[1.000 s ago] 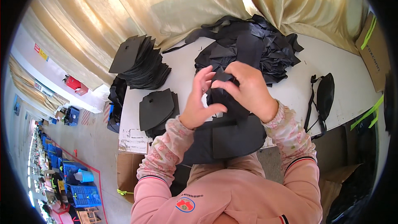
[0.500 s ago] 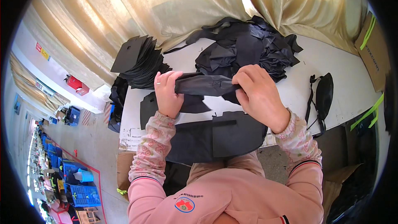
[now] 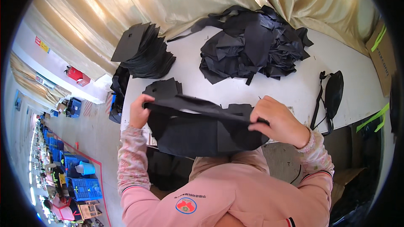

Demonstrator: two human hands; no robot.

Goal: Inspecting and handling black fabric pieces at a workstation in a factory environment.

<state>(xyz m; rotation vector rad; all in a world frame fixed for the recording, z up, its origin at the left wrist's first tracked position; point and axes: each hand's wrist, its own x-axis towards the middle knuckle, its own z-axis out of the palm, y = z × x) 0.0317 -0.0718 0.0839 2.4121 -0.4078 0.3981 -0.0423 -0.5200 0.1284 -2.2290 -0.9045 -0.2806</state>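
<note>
Stretched between my two hands is a black fabric piece [image 3: 202, 108], a long strip held just above the table's near edge. My left hand [image 3: 139, 110] is closed on its left end, and my right hand [image 3: 275, 120] pinches its right end. Beneath the strip, a larger black fabric panel [image 3: 189, 136] hangs over the table edge toward my lap. Several flat black pieces [image 3: 164, 87] lie beyond my left hand, partly covered by the strip.
A tall stack of black flat pieces [image 3: 145, 54] stands at the back left of the white table [image 3: 185, 65]. A loose heap of black fabric [image 3: 256, 46] fills the back middle. On the right lies a black strapped pouch [image 3: 333, 94], near a cardboard box [image 3: 381, 61].
Both hands have come nearer my body and spread apart, drawing the black fabric piece out into a long strip. It now lies over the larger panel.
</note>
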